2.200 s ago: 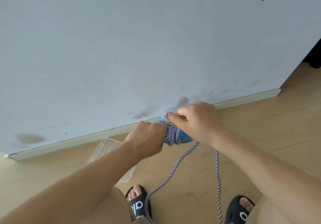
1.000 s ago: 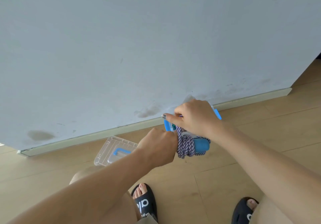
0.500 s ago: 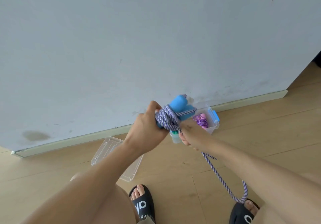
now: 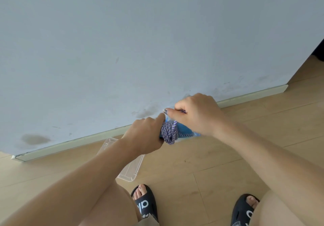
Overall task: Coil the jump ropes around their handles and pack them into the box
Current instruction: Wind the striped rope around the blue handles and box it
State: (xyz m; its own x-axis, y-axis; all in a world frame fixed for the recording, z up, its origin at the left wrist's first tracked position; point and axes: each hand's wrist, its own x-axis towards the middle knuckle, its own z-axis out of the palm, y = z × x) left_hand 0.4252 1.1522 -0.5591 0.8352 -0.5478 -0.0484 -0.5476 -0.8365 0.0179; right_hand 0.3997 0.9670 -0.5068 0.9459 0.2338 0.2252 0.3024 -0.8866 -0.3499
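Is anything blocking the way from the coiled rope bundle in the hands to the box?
Cannot confirm. Both the left hand and right hand hold the purple rope bundle on its blue handles. The box is hidden behind them. Only the clear lid lies on the floor, nearer the feet.

The hands [image 4: 196, 113] hid most of the handles [image 4: 184, 131] (the box beneath them stayed unseen).
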